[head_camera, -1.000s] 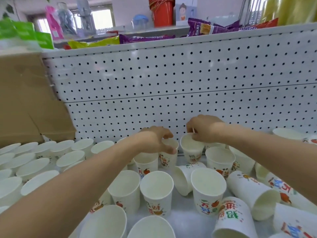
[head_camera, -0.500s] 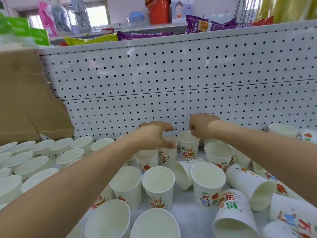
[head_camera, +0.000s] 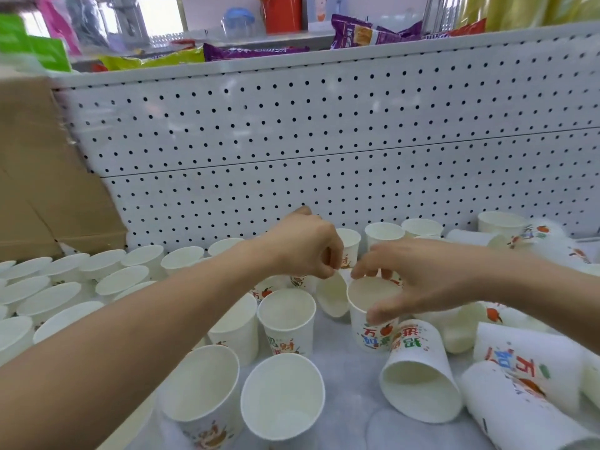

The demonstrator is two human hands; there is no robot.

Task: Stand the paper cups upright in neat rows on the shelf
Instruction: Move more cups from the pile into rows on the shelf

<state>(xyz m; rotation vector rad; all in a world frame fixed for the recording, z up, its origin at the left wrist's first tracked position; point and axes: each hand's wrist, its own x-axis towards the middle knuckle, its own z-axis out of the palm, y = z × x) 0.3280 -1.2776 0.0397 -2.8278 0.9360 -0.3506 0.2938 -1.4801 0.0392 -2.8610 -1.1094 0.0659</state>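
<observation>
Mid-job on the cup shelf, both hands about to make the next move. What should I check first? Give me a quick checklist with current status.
1. Right hand grip on the upright printed cup: ok, thumb on the near wall, fingers over the far rim.
2. Left hand hold on the tipped cup: cannot tell; its curled fingers sit at the rim.
3. That tipped cup standing: not ok, it lies on its side between the hands.
4. Left rows upright: ok.
5. Fallen cups at right stood up: not ok, several lie on their sides.

Right grip (head_camera: 418, 280) round upright cup (head_camera: 373, 332), left grip (head_camera: 305, 245) curled by tipped cup (head_camera: 331, 297)
</observation>
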